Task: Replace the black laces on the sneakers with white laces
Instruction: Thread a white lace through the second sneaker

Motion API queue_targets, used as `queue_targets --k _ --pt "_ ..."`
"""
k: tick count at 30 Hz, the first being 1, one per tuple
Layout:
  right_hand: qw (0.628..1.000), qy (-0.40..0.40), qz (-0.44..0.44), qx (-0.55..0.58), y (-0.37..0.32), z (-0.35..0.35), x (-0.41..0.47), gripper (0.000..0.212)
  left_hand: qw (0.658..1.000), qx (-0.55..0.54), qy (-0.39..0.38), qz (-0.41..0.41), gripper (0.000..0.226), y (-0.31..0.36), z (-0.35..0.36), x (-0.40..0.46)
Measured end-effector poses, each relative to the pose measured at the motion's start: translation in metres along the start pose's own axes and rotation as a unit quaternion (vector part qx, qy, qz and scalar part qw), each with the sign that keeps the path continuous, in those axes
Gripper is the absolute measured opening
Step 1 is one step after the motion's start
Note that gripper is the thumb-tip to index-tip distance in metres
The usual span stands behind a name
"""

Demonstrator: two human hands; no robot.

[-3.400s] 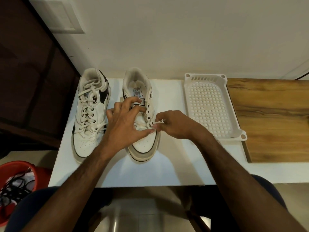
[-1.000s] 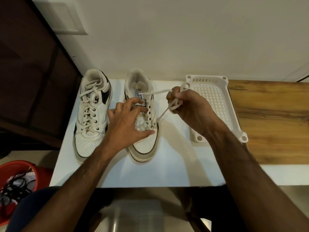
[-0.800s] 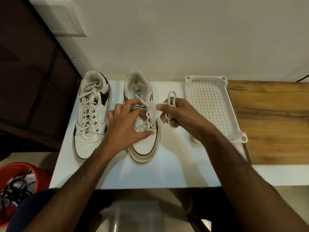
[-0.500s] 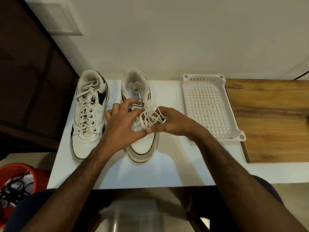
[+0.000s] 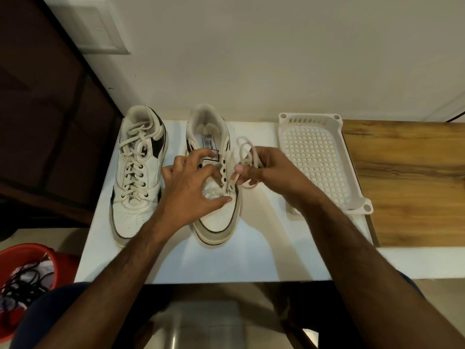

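- Drawn back to the right since half a second ago: right hand (image 5: pixel 274 172), now beside the right sneaker (image 5: pixel 214 177) rather than against its eyelets, with the white lace (image 5: pixel 247 153) pulled out in loose loops.
- Nearest, low at the left edge: red bucket (image 5: pixel 15 253) on the floor, holding a tangle of black laces (image 5: pixel 22 280).
- Above it, the white worktop (image 5: pixel 251 255), carrying both sneakers side by side, toes toward the person.
- On the right sneaker: left hand (image 5: pixel 191 187), fingers (image 5: pixel 201 154) curled over the tongue and eyelet row, thumb pressed down near the toe box, gripping the shoe.
- Just right of that shoe: right hand's fingers curled and pinching the white lace, one strand running taut from the pinch down to a lower eyelet on the shoe's right side, the rest looping up over the knuckles.
- Upper eyelets of the right sneaker mostly bare; lower lacing hidden under the left hand.
- Left sneaker (image 5: pixel 138 172), fully threaded with white lace, apart from both hands.
- Farther right: white perforated plastic tray (image 5: pixel 337 157), partly on the white worktop and partly on a wooden surface (image 5: pixel 407 182), close to the right hand but not touching it.
- Farthest: pale wall (image 5: pixel 251 59) behind the sneakers and a dark panel (image 5: pixel 45 122) at the left.
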State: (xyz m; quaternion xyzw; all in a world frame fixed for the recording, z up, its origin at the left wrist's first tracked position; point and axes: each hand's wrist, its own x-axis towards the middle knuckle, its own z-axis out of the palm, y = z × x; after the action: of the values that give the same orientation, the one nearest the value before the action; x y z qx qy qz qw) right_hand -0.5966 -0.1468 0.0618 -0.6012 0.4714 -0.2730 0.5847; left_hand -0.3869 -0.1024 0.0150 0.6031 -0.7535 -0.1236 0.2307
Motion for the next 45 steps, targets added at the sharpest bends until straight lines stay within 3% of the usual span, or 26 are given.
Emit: queue_targets --k 5,8,9,13,16,21,26,31,39,45 --pt "0.993 -0.014 -0.051 0.108 -0.016 -0.011 -0.009 0.019 1.000 0.002 -0.003 0.000 0.041 -0.003 0.000 0.000" --pt "0.990 0.001 -0.040 0.136 -0.013 -0.006 -0.006 0.013 1.000 -0.012 -0.001 0.007 0.046 -0.004 0.000 -0.001" --pt "0.991 0.019 -0.035 0.130 -0.011 -0.005 -0.004 0.008 0.999 -0.030 -0.005 0.013 0.052 -0.005 0.000 -0.001" --pt "0.997 0.068 -0.010 0.023 0.001 -0.008 0.001 0.025 0.988 -0.150 -0.017 -0.013 0.074 -0.017 -0.011 -0.005" --pt "0.998 0.054 0.013 0.000 0.004 -0.009 0.002 0.028 0.974 -0.196 -0.072 -0.093 0.061 -0.025 -0.024 -0.016" --pt "0.998 0.050 0.010 -0.038 0.005 -0.007 0.006 0.017 0.968 -0.150 -0.149 -0.136 0.030 -0.022 -0.038 -0.030" --pt "0.993 0.047 -0.012 -0.103 0.000 -0.004 0.002 0.018 0.976 -0.142 -0.076 -0.145 0.010 -0.009 -0.072 -0.037" --pt "0.994 0.041 -0.034 -0.099 -0.038 -0.007 -0.023 0.026 0.987 -0.132 -0.035 -0.089 0.010 0.027 -0.131 -0.034" --pt "0.965 0.070 -0.161 -0.193 -0.181 -0.023 -0.079 0.008 0.983 -0.179 0.027 0.008 0.018 0.103 -0.233 -0.023" --pt "0.959 0.052 -0.254 -0.114 -0.249 -0.015 -0.112 0.006 0.975 -0.217 0.037 0.022 0.018 0.136 -0.263 -0.020"
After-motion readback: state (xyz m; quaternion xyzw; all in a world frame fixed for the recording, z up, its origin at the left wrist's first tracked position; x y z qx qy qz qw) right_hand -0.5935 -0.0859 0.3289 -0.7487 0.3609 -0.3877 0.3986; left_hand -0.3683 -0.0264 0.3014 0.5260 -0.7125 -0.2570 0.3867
